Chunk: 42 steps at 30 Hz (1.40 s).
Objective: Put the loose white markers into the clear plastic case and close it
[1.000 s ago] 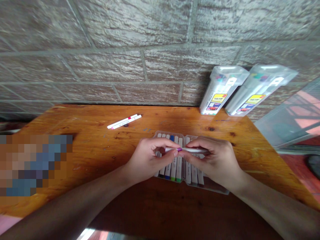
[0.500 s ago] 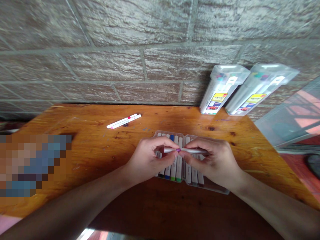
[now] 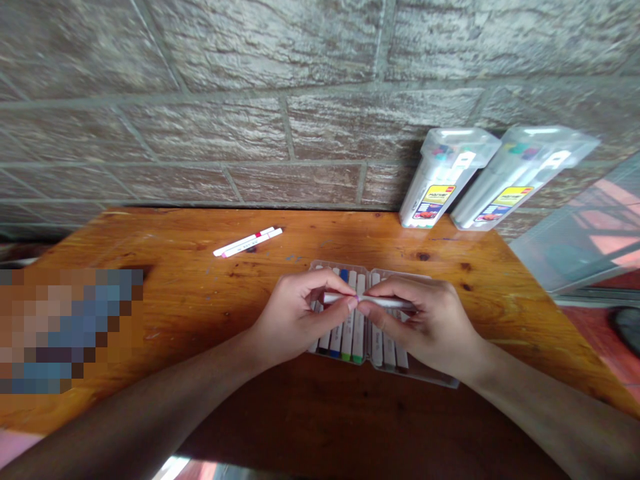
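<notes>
A white marker [image 3: 385,302] lies level across both hands, above an open clear case. My left hand [image 3: 300,313] is closed, pinching the marker's left part between thumb and fingertips. Its right part is gripped by my right hand [image 3: 435,320], also closed. The fingertips nearly meet at the marker's middle, where a little purple shows. Below them, the case [image 3: 435,380] holds rows of white markers [image 3: 347,337], some with blue or green ends. My hands hide part of both halves of the case.
Two white markers [image 3: 247,243] lie side by side on the wooden table [image 3: 165,267], back left. Two clear marker boxes [image 3: 430,193] stand against the stone wall [image 3: 320,120] at the back right. A pixelated patch covers the table's left side.
Less purple shows between my fingertips than before. The left end of the marker has shifted slightly left and up. Both hands keep their grip in nearly the same place.
</notes>
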Available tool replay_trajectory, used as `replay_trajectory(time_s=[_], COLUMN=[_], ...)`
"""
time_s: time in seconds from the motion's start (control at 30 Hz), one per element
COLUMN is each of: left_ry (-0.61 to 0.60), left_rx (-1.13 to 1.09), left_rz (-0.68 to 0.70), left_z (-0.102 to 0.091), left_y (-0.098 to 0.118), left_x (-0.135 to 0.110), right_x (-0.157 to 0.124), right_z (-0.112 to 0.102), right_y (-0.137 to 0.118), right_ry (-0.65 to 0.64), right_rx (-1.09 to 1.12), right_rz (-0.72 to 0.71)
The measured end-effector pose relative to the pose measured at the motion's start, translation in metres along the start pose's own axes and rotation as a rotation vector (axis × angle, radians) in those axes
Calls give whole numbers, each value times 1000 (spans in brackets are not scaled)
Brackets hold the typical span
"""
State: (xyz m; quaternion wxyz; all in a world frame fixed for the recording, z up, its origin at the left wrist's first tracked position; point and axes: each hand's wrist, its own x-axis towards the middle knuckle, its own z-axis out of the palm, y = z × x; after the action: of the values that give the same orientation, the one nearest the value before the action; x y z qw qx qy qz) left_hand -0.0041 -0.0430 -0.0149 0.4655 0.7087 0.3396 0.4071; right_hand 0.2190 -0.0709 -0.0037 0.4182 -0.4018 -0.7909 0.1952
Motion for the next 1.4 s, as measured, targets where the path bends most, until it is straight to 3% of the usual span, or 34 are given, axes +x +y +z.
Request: replay_trajectory(time_s=[0.33, 0.73, 0.93, 1.4], left_ry=[28, 97, 123, 204], left_rx=[-159, -190, -168, -339], left_rz=[-90, -126, -133, -114], left_z=[-2, -7, -10, -13], left_y=[7, 14, 10, -4], left_x=[6, 12, 12, 18], right_x=[-1, -1, -1, -4], right_z=[-1, 0, -1, -1], right_y=[1, 3, 1, 5], right_ry=[-62, -42, -46, -43], right_rx=[53, 28, 33, 43], right_rz=[26, 59, 70, 96])
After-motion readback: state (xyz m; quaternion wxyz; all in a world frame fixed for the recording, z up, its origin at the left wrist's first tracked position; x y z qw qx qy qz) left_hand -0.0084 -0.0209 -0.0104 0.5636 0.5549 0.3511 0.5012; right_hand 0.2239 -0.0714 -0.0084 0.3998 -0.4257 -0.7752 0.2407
